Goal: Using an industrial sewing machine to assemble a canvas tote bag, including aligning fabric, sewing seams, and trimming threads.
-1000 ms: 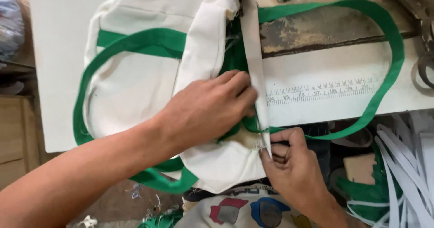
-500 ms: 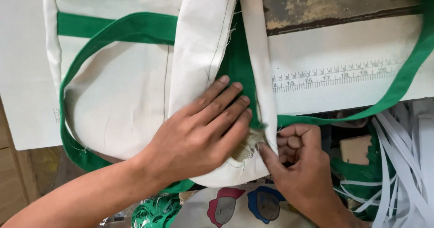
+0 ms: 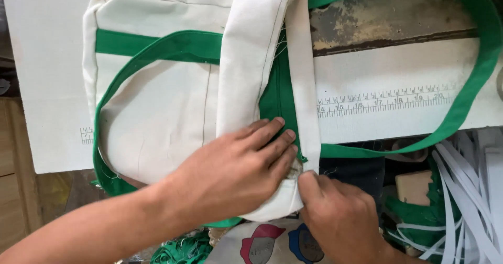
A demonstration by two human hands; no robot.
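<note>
Bag: cream cloth bag (image 3: pixel 157 112) with green straps, lying on the white table (image 3: pixel 47 59).
Left hand (image 3: pixel 230 175): flat on the bag's near edge, fingers spread, pressing.
Right hand (image 3: pixel 340 217): just right of the bag's near corner, pinching the cream strip (image 3: pixel 303 86).
Ruler marks (image 3: pixel 382 102): printed on the table, right of the bag.
Hidden: bag's corner under both hands.

Hands (image 3: pixel 230 175) on cream-green bag (image 3: pixel 157 112), perhaps pinching

Both hands (image 3: pixel 230 175) & forearms bare, no sleeves, gloves.
</note>
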